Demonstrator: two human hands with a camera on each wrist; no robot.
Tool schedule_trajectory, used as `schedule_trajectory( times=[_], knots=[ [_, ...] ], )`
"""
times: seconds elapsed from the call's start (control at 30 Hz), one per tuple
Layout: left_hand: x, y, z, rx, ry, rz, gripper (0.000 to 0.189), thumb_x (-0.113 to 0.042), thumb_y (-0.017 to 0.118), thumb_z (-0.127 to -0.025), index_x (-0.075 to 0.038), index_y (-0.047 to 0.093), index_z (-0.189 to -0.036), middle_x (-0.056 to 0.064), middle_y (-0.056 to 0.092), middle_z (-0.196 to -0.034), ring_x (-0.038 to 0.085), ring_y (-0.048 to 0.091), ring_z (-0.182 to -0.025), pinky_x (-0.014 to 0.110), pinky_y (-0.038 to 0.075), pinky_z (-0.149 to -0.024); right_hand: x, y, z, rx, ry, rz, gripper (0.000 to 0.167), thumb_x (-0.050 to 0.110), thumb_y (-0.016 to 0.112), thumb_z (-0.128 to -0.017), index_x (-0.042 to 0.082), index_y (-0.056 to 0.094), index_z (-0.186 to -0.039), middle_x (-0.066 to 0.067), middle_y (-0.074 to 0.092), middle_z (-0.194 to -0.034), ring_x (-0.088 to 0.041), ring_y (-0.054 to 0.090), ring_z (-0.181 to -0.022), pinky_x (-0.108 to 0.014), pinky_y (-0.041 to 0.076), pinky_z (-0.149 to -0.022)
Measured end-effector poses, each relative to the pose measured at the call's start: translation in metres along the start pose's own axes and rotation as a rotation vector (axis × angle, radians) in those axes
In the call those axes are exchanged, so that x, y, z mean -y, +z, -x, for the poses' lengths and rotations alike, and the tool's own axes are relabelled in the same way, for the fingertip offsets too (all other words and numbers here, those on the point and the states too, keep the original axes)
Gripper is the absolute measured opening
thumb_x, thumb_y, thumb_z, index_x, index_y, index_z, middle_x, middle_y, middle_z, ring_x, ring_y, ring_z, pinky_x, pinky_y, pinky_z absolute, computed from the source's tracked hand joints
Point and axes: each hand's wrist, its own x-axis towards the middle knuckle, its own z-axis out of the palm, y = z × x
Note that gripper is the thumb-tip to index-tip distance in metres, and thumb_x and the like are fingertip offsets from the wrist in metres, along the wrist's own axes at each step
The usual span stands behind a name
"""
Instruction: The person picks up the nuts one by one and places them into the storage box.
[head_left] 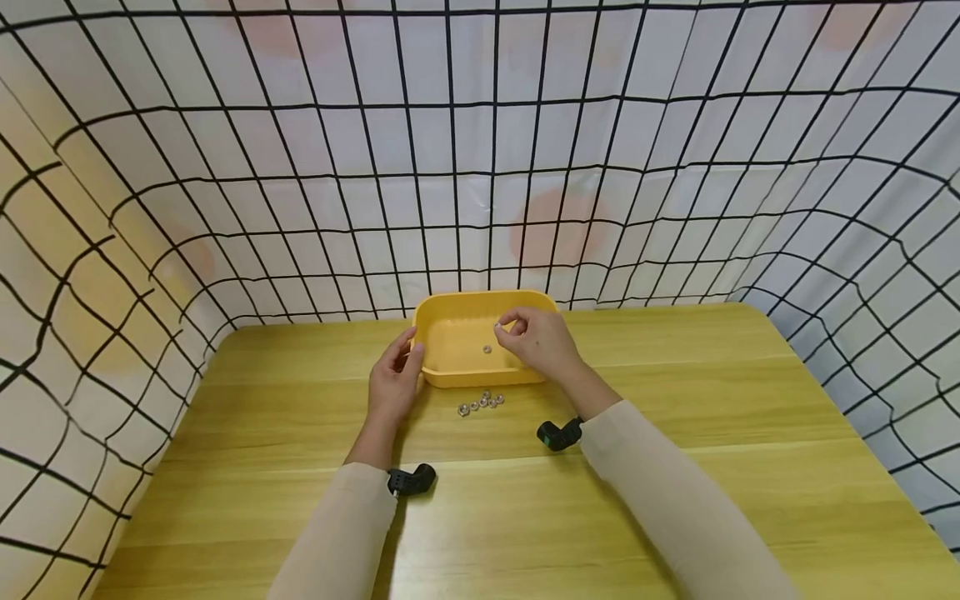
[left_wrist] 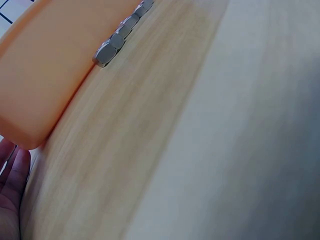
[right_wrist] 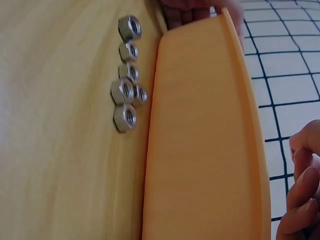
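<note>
Over the tray (head_left: pixel 483 380): right hand (head_left: pixel 546 342), thumb and finger pinching, apparently, a nut (head_left: pixel 497 326).
Left hand (head_left: pixel 393 382), fingers parted, touches its left end, likely steadying; second nut (head_left: pixel 487 349) inside; loose nuts (head_left: pixel 483 402) just in front, seemingly for easy reach.

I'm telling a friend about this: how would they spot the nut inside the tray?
Near the far edge of the wooden table sits a yellow tray. On its floor, left of the right hand, lies a small silvery nut. It sits alone there; the neighbouring nuts cluster outside, on the table.
</note>
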Motion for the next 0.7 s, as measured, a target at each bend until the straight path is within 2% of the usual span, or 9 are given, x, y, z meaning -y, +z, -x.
schedule_trajectory(
  times=[0.3,0.5,0.7],
  knots=[
    [0.000,0.001,0.001,-0.010,0.004,-0.011,0.042,-0.036,0.061,-0.103,-0.028,0.059,-0.145,0.011,0.059,-0.146,0.028,0.057,-0.130,0.045,0.049,-0.105,-0.009,0.002,-0.016,0.005,-0.004,0.064,0.019,0.032,0.070,-0.095,0.014,0.074,-0.102,-0.001,0.070,-0.079,-0.013,0.052,-0.055,-0.027,0.042,-0.057],
    [0.001,0.002,0.001,-0.008,0.001,-0.010,0.042,-0.036,0.060,-0.103,-0.028,0.059,-0.145,0.011,0.059,-0.145,0.028,0.058,-0.129,0.046,0.050,-0.105,-0.019,0.007,-0.018,0.023,0.027,0.069,0.019,0.031,0.069,-0.096,0.014,0.073,-0.102,-0.001,0.070,-0.079,-0.013,0.053,-0.056,-0.026,0.043,-0.056],
    [0.000,0.001,0.000,-0.015,0.008,-0.014,0.041,-0.035,0.060,-0.104,-0.028,0.059,-0.144,0.011,0.059,-0.145,0.028,0.058,-0.129,0.046,0.050,-0.105,-0.020,0.011,-0.018,0.030,0.057,0.076,0.018,0.032,0.070,-0.096,0.016,0.071,-0.104,-0.001,0.068,-0.077,-0.016,0.054,-0.055,-0.028,0.042,-0.053]
  ],
)
